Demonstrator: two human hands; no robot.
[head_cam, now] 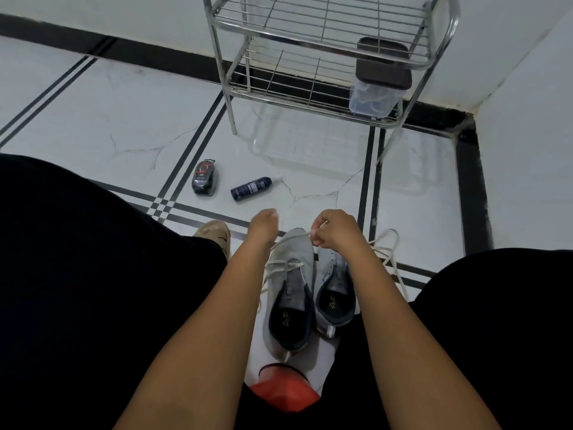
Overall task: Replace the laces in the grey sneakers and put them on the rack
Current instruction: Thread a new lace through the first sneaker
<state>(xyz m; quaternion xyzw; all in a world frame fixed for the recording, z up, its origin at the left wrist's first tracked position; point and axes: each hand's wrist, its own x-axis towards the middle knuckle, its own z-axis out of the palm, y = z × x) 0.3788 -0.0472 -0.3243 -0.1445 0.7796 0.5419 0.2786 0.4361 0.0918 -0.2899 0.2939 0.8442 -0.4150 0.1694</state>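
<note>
Two grey sneakers stand side by side on the floor between my legs, toes pointing away. The left sneaker point(290, 293) has a white lace point(286, 268) threaded through its front eyelets. The right sneaker point(336, 293) shows bare eyelets. My right hand point(336, 229) pinches a white lace end above the toes. My left hand point(263, 225) is curled over the left sneaker's toe, seemingly holding the lace's other end; its fingers are hidden. A loose white lace point(387, 256) lies on the floor right of the shoes. The metal wire rack point(325, 38) stands ahead.
A clear plastic box with a brown lid point(376, 82) sits on the rack's lower shelf. A shoe-polish sponge point(205, 180) and a dark spray bottle point(251, 188) lie on the tiles. A beige sandal point(217, 235) sits left of my hand. An orange object point(283, 389) lies near me.
</note>
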